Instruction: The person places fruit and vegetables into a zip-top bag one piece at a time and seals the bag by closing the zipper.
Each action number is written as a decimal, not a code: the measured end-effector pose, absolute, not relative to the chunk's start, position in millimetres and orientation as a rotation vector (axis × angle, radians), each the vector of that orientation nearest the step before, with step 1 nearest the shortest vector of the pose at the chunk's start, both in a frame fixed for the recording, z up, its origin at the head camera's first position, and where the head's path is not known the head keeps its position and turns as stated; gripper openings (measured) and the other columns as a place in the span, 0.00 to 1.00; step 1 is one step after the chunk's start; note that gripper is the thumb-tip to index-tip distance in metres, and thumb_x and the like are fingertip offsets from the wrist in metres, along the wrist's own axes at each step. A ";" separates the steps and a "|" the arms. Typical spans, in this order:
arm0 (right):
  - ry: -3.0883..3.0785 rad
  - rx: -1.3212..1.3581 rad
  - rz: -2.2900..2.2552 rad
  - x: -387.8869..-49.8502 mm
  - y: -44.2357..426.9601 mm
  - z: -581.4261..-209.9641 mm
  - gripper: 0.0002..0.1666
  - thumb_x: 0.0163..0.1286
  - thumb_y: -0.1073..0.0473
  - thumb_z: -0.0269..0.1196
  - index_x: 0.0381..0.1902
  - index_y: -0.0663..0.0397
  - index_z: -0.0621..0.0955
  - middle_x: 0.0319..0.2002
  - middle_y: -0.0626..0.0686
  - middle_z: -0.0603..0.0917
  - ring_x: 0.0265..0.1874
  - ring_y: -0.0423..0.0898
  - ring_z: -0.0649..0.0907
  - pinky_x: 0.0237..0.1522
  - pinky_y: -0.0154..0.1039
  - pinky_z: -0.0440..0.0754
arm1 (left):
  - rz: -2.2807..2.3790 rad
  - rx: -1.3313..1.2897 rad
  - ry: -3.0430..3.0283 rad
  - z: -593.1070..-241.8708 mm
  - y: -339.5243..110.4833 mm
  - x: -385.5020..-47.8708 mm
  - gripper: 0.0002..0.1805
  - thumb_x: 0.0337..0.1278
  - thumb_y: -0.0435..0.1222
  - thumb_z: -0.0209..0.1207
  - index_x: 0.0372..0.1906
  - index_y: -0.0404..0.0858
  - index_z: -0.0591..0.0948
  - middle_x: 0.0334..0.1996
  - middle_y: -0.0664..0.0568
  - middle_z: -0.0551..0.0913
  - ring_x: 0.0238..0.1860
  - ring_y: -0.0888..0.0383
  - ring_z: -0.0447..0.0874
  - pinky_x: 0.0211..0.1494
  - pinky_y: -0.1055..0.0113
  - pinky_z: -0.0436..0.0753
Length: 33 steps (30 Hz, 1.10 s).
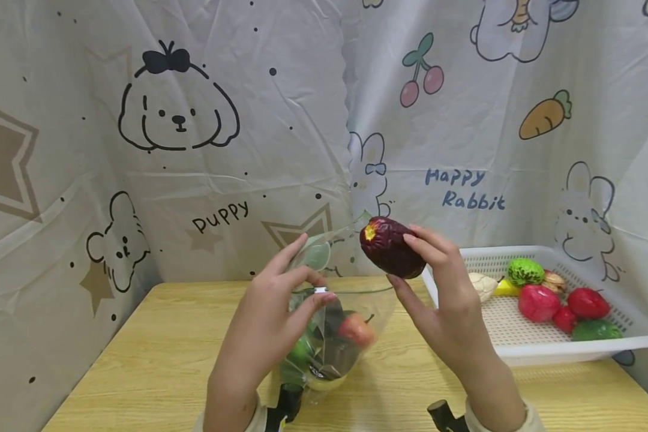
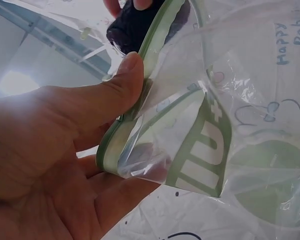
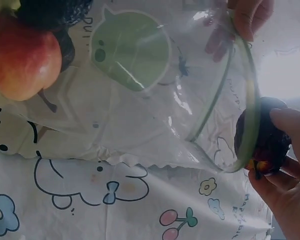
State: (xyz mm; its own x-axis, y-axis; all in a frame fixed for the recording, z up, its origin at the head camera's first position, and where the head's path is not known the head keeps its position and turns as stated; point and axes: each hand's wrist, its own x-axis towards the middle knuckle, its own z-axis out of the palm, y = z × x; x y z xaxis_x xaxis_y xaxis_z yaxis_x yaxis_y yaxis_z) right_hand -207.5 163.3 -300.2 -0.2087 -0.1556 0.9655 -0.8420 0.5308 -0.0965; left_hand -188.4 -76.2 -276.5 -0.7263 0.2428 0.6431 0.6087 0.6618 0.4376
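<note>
A clear zip bag point(image 1: 315, 255) with green trim and a printed green figure hangs over the table. My left hand point(image 1: 267, 318) pinches its rim between thumb and fingers; the left wrist view shows the mouth point(image 2: 205, 145) spread apart. In my right hand point(image 1: 448, 294) is a dark purple fruit point(image 1: 391, 246) with a yellow patch at one end, gripped between thumb and fingers. It is held by the bag's mouth, partly behind the green rim in the right wrist view. Inside the bag are a red-orange apple-like fruit point(image 3: 25, 60), a dark bumpy item point(image 3: 55, 12) and something green.
On the right stands a white perforated basket point(image 1: 518, 351) with several fruits and vegetables, among them a green bumpy one point(image 1: 525, 272), a pink-red one point(image 1: 539, 303) and a red one point(image 1: 588, 303). A printed curtain point(image 1: 302, 120) surrounds the wooden table point(image 1: 140, 360).
</note>
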 end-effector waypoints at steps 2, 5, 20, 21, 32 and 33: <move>-1.704 0.843 0.786 -208.9 161.6 -302.2 0.30 0.77 0.48 0.60 0.61 0.70 0.75 0.62 0.67 0.76 0.61 0.60 0.78 0.68 0.36 0.73 | -0.879 -0.674 -2.329 -276.7 -76.3 -188.0 0.06 0.54 0.39 0.74 0.32 0.45 0.86 0.74 0.46 0.68 0.67 0.41 0.76 0.63 0.50 0.79; -1.760 0.830 0.799 -209.1 159.8 -304.3 0.31 0.78 0.46 0.58 0.64 0.67 0.74 0.65 0.66 0.74 0.64 0.60 0.76 0.69 0.35 0.70 | -0.878 -0.692 -2.329 -277.0 -77.0 -187.4 0.07 0.54 0.40 0.74 0.32 0.44 0.86 0.74 0.46 0.69 0.65 0.42 0.78 0.55 0.55 0.83; -1.821 0.761 0.745 -205.7 172.0 -297.3 0.22 0.78 0.58 0.55 0.64 0.62 0.75 0.67 0.65 0.73 0.65 0.61 0.75 0.70 0.32 0.67 | -0.900 -0.619 -2.392 -274.0 -80.0 -184.5 0.11 0.54 0.44 0.73 0.28 0.42 0.85 0.74 0.50 0.68 0.29 0.61 0.85 0.32 0.68 0.77; -1.819 0.750 0.749 -205.8 175.1 -296.4 0.21 0.76 0.61 0.55 0.63 0.63 0.75 0.66 0.65 0.73 0.65 0.61 0.75 0.70 0.32 0.67 | -0.899 -0.618 -2.391 -273.9 -80.2 -184.2 0.11 0.54 0.44 0.73 0.28 0.43 0.85 0.74 0.50 0.68 0.35 0.60 0.87 0.31 0.68 0.76; -1.815 0.612 0.724 -208.8 215.0 -291.6 0.25 0.68 0.71 0.54 0.64 0.69 0.73 0.65 0.65 0.75 0.63 0.58 0.75 0.62 0.24 0.70 | -0.925 -0.637 -2.366 -273.4 -80.4 -184.1 0.10 0.53 0.44 0.74 0.25 0.44 0.87 0.73 0.50 0.70 0.61 0.48 0.82 0.37 0.65 0.81; -1.819 0.601 0.713 -208.7 217.8 -291.3 0.26 0.68 0.71 0.54 0.65 0.69 0.73 0.65 0.65 0.75 0.63 0.58 0.75 0.62 0.23 0.70 | -0.923 -0.640 -2.363 -273.5 -80.4 -184.3 0.10 0.52 0.44 0.75 0.26 0.43 0.87 0.73 0.49 0.70 0.65 0.46 0.78 0.43 0.63 0.82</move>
State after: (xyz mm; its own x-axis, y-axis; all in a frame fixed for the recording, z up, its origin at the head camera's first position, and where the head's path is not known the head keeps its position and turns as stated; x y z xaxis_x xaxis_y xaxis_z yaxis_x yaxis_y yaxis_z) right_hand -208.7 217.8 -291.3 -0.3303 -0.0701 0.9413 -0.6913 0.6970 -0.1906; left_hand -184.3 -80.4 -273.5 -0.7534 0.2349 0.6142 0.5889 0.6564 0.4715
